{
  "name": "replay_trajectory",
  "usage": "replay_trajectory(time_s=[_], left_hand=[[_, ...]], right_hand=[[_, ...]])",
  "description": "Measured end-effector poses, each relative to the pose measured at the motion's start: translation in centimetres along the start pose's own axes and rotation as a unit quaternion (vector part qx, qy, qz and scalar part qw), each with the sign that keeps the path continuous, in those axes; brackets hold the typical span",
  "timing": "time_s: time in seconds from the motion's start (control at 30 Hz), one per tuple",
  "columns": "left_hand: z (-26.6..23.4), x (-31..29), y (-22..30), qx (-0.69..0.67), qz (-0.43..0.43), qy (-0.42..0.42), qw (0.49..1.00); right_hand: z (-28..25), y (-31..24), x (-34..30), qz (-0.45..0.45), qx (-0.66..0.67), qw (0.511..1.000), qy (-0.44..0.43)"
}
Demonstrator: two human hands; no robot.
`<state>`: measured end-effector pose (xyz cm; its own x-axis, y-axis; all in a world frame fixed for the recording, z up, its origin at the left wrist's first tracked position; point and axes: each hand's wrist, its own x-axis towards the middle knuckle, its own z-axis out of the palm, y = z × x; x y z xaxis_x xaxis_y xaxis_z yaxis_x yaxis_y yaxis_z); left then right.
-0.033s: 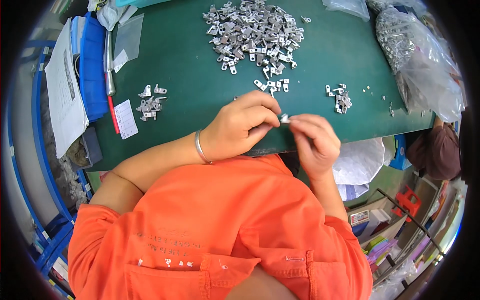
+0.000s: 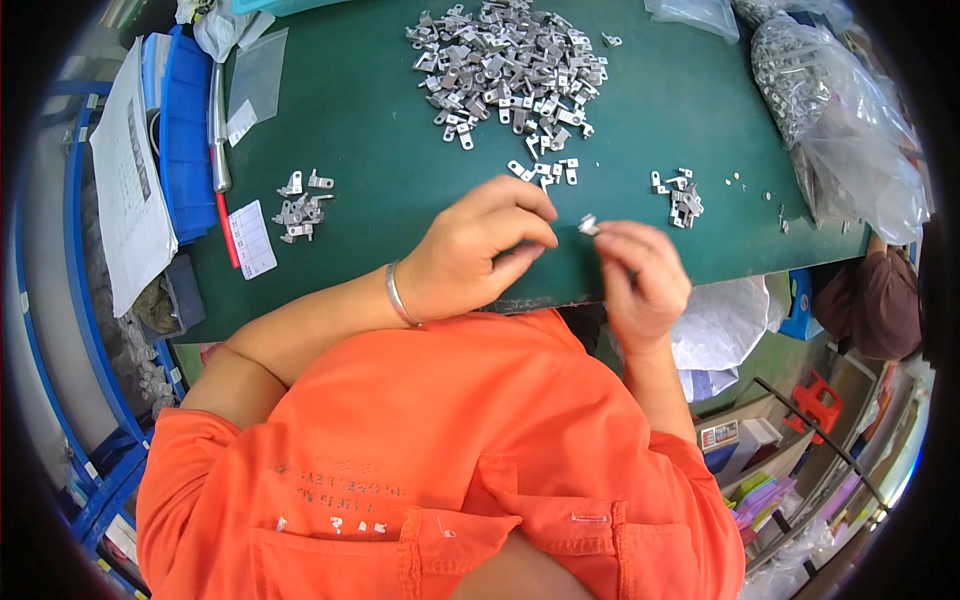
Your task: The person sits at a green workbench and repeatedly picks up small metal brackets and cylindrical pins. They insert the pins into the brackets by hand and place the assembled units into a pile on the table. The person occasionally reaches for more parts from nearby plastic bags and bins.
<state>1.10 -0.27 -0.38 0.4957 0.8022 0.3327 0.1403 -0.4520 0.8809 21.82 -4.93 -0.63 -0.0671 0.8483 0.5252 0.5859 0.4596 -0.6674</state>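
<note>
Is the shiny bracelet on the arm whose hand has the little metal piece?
No, the silver bracelet sits at the wrist of the left hand, while the right hand pinches the small metal piece.

Silver-grey brackets (image 2: 510,70), green tabletop (image 2: 360,120), orange shirt (image 2: 400,420), blue bin (image 2: 188,130)

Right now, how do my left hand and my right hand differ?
Your right hand pinches a small metal piece; your left hand shows nothing between its fingers. The left hand has a silver bracelet at its wrist; the right hand's wrist is bare. Both are gloveless, with bent fingers.
</note>
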Motion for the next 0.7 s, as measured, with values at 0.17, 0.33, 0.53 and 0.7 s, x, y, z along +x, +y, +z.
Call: replay_trajectory(time_s=[0.17, 0.33, 0.53, 0.7], left_hand=[[-1.6, -0.7, -0.3, 0.002, -0.050, 0.046, 0.998], [-1.7, -0.6, -0.1, 0.000, -0.055, 0.041, 0.998], [-1.5, -0.8, 0.1, 0.001, -0.065, 0.059, 0.996], [-1.1, -0.3, 0.0, -0.006, -0.089, 0.045, 0.995]], right_hand=[[-1.4, 3.6, 1.2, -0.037, -0.255, 0.965, 0.046], [2.8, 2.0, 2.8, -0.001, -0.231, 0.973, -0.005], [4.0, 2.4, 2.5, 0.014, -0.211, 0.977, -0.022], [4.2, 1.8, 2.7, 0.040, -0.235, 0.971, -0.009]])
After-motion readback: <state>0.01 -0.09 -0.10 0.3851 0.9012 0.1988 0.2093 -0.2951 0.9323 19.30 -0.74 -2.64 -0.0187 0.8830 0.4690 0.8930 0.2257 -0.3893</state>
